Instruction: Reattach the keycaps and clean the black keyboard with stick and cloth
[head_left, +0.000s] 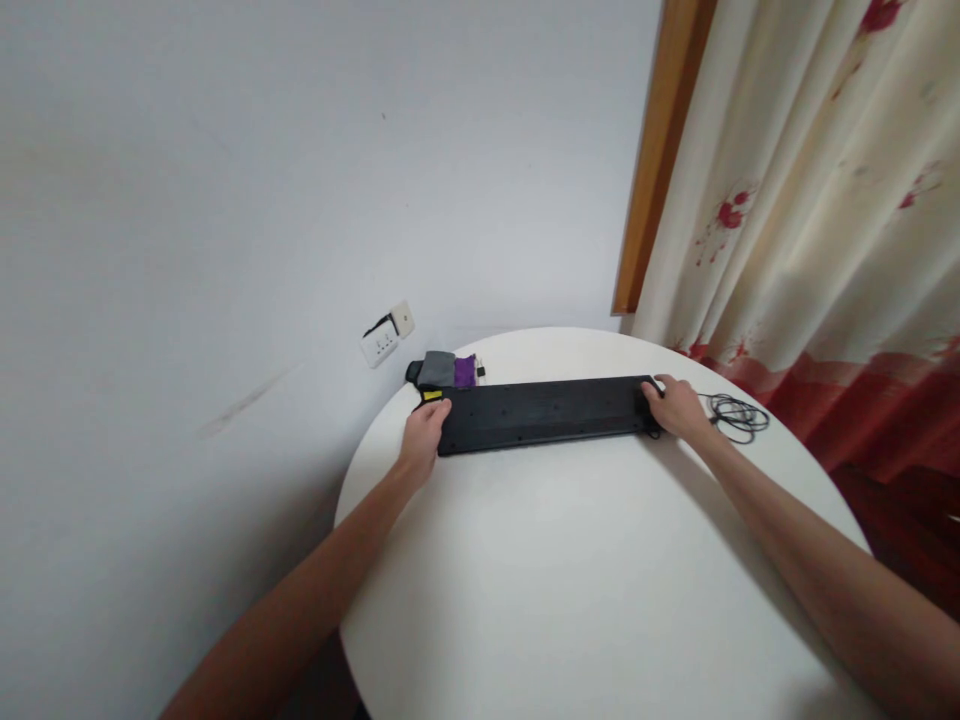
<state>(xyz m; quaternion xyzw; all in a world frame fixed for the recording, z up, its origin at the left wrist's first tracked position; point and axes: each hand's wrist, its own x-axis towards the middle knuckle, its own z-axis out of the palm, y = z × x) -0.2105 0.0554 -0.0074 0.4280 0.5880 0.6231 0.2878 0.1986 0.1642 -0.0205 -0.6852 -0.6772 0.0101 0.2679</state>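
Note:
A long black keyboard [551, 412] is held level between both hands over the far part of the white round table [570, 570]. The side facing me is plain, without keys, and marked by small dark dots like screw holes. My left hand [425, 437] is closed on its left end, the thumb on top. At the right end, my right hand [676, 407] grips the corner, thumb over the face; its other fingers are partly hidden. A coiled black cable [739, 415] lies on the table just right of my right hand.
Behind the keyboard's left end lie a grey cloth-like item [436, 369], a purple piece [465, 371] and a small yellow item [433, 395]. The wall with a socket [380, 343] borders the table on the left. A patterned curtain [810, 230] hangs at the right.

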